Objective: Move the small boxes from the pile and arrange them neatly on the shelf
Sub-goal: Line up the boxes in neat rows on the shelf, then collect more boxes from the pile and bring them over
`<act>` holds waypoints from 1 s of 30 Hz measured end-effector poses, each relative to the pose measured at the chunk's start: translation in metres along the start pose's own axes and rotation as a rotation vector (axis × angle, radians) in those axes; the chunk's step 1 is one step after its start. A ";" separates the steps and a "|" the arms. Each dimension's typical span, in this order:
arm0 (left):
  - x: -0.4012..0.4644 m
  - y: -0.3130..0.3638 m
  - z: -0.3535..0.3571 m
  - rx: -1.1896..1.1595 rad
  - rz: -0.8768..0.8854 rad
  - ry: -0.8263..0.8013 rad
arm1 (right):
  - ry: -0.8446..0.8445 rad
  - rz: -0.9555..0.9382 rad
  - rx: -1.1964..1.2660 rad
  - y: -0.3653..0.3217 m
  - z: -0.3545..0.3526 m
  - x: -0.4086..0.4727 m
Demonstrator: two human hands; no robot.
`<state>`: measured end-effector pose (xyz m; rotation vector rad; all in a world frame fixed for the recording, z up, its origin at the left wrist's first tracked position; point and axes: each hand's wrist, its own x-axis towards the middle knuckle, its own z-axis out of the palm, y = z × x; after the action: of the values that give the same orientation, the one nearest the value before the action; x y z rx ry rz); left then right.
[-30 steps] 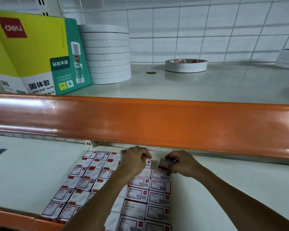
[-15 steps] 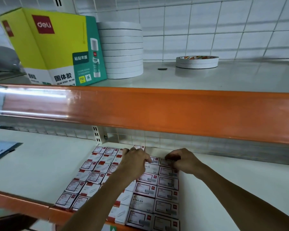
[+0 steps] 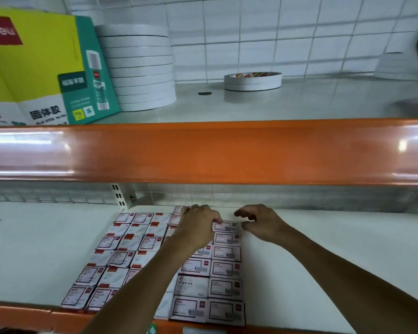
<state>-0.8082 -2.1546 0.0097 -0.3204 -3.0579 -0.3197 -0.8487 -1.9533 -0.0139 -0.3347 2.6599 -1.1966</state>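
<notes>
Small red-and-white cardboard staple boxes (image 3: 225, 268) are laid flat in tight rows on the white lower shelf (image 3: 311, 273), from near edge to far wall. Left hand (image 3: 198, 227) is curled over the far end of the rows, fingertips touching the farthest right-column box (image 3: 226, 225); whether it is gripped cannot be told. Right hand (image 3: 261, 221) is held just right of that box, fingers loosely spread, nothing grasped.
</notes>
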 end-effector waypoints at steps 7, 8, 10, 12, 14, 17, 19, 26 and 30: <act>0.010 0.048 0.008 -0.079 0.178 -0.064 | 0.141 0.060 -0.098 0.016 -0.015 -0.057; 0.012 0.058 0.010 -0.075 0.211 -0.069 | 0.169 0.085 -0.102 0.020 -0.017 -0.067; 0.013 0.078 0.015 -0.086 0.271 -0.067 | 0.212 0.132 -0.109 0.024 -0.022 -0.088; 0.011 0.097 0.021 -0.097 0.333 -0.067 | 0.245 0.167 -0.145 0.028 -0.028 -0.106; 0.007 0.116 0.028 -0.103 0.394 -0.085 | 0.298 0.221 -0.170 0.034 -0.034 -0.127; 0.003 0.142 0.039 -0.120 0.477 -0.108 | 0.379 0.316 -0.164 0.045 -0.042 -0.159; -0.002 0.160 0.044 -0.154 0.527 -0.116 | 0.426 0.359 -0.173 0.054 -0.047 -0.183; -0.021 0.230 0.063 -0.225 0.696 -0.174 | 0.587 0.486 -0.188 0.079 -0.064 -0.256; -0.031 0.274 0.071 -0.244 0.780 -0.195 | 0.640 0.543 -0.229 0.094 -0.075 -0.295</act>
<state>-0.7221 -1.8842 -0.0070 -1.5577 -2.7593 -0.6213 -0.5998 -1.7543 -0.0088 0.8301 3.0856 -0.9218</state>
